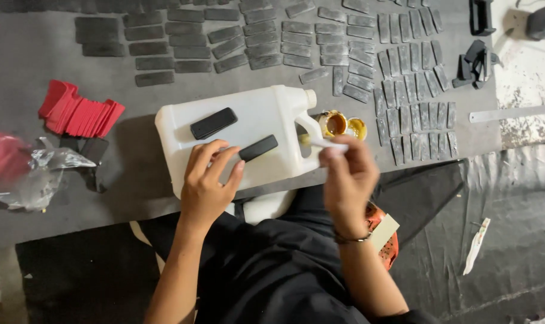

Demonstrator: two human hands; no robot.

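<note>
While hands work, grey floor mat [38,54] holds dark strips [320,36].

Rows of dark strips [398,90] fill the mat beyond the white jug [236,135] and to its right. A red stack [80,113] and a plastic bag [38,174] block the left side. Between the red stack and the jug the mat [134,90] is bare.

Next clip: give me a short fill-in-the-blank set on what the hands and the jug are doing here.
1. Two black strips lie on the white ___.
2. The left hand touches the ___ strip of the two.
3. The stack left of the jug is ___.
4. The right hand holds a thin white ___.

Missing: jug; right; red; stick
</note>
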